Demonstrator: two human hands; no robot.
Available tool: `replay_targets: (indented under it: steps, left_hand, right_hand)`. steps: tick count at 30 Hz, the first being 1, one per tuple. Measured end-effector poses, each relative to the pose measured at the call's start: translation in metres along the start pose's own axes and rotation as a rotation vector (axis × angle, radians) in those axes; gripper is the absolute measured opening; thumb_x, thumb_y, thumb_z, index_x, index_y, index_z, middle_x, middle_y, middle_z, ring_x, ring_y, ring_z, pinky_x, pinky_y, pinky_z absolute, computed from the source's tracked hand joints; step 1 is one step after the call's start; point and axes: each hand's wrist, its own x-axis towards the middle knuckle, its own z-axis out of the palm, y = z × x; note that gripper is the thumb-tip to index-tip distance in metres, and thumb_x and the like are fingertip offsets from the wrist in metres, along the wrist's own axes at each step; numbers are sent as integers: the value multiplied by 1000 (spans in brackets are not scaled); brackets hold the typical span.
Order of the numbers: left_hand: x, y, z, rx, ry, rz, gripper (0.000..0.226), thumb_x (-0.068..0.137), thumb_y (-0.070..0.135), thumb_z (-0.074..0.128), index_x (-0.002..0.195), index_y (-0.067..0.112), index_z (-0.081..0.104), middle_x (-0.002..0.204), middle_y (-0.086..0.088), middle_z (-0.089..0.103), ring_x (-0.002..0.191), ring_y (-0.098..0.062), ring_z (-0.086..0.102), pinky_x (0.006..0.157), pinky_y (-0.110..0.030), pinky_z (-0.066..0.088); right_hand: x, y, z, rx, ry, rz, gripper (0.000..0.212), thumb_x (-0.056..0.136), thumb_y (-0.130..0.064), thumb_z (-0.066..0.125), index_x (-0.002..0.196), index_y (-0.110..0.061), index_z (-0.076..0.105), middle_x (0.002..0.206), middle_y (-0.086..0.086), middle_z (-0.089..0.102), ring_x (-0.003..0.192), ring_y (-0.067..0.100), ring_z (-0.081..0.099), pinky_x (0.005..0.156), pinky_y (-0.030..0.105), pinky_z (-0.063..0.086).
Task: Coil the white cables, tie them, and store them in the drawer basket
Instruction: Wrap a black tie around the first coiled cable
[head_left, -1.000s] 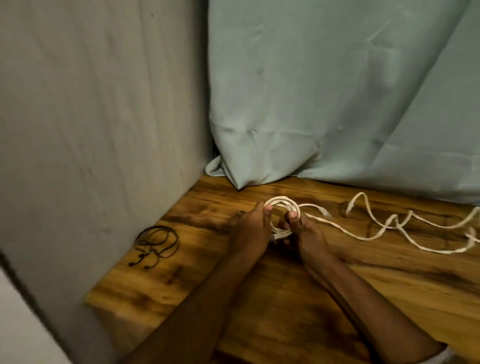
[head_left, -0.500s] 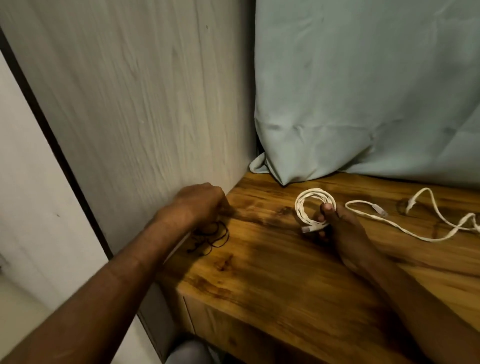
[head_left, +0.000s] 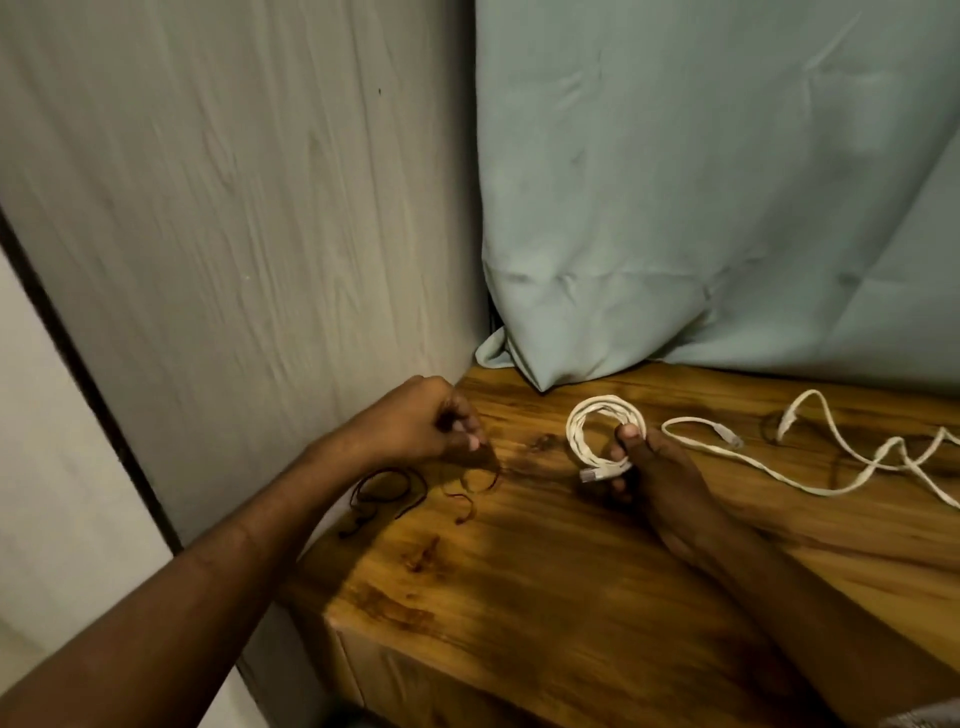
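A coiled white cable (head_left: 587, 431) stands upright on the wooden tabletop (head_left: 545, 561), gripped by my right hand (head_left: 649, 467) with the thumb through the loop and a plug end sticking out below. A second white cable (head_left: 810, 462) lies loose and uncoiled to the right. My left hand (head_left: 431, 423) is at the table's left edge with fingers curled, pinching a thin dark tie (head_left: 472, 480) lifted from a small pile of dark ties (head_left: 384, 491). No drawer basket is in view.
A grey wood-grain panel (head_left: 234, 234) rises at the left, right against the table. A pale green curtain (head_left: 701, 182) hangs behind and touches the table's back edge. The table's front corner (head_left: 332, 618) drops off near my left forearm.
My left hand left the coil, reached to the dark ties at the left edge and now lifts one. My right hand keeps the coil by itself. The view swung left.
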Motion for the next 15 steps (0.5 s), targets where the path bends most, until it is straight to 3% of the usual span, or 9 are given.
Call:
replay_targets:
  steps: [3, 5, 8, 12, 15]
  left_hand:
    - [19, 35, 15, -530, -50, 20, 17, 85, 10, 77, 102, 9, 77, 81, -4, 77, 72, -10, 71, 70, -25, 57]
    - [41, 59, 40, -763, -29, 6, 21, 86, -2, 72, 107, -3, 71, 76, -8, 74, 64, -8, 71, 65, -19, 58]
    - [79, 88, 88, -945, 91, -62, 25, 86, -8, 69, 111, -10, 66, 71, -10, 70, 54, -5, 68, 56, -18, 55]
    - [117, 114, 144, -1061, 285, -169, 13, 83, 3, 77, 95, 5, 75, 78, -7, 77, 68, -17, 73, 66, -28, 58]
    - [129, 128, 164, -1135, 427, -143, 9, 85, 6, 76, 90, 13, 75, 81, -3, 78, 75, -17, 76, 67, -25, 58]
  right_hand:
    - [14, 1, -10, -133, 36, -66, 34, 111, -35, 45, 88, -12, 56, 65, -1, 58, 55, 12, 52, 51, 24, 40]
    - [25, 2, -19, -199, 143, -168, 39, 110, -43, 44, 95, -9, 58, 70, 1, 59, 57, 11, 56, 54, 29, 41]
    - [36, -2, -32, -499, 289, -389, 44, 103, -47, 38, 105, -9, 59, 87, 0, 64, 75, 12, 58, 72, 34, 44]
    - [37, -6, -44, -650, 440, -509, 25, 106, -36, 34, 98, -16, 46, 75, -12, 52, 64, 1, 51, 61, 29, 30]
    - [41, -1, -56, -713, 471, -515, 15, 111, -25, 41, 98, -20, 45, 75, -14, 52, 66, 2, 50, 60, 32, 30]
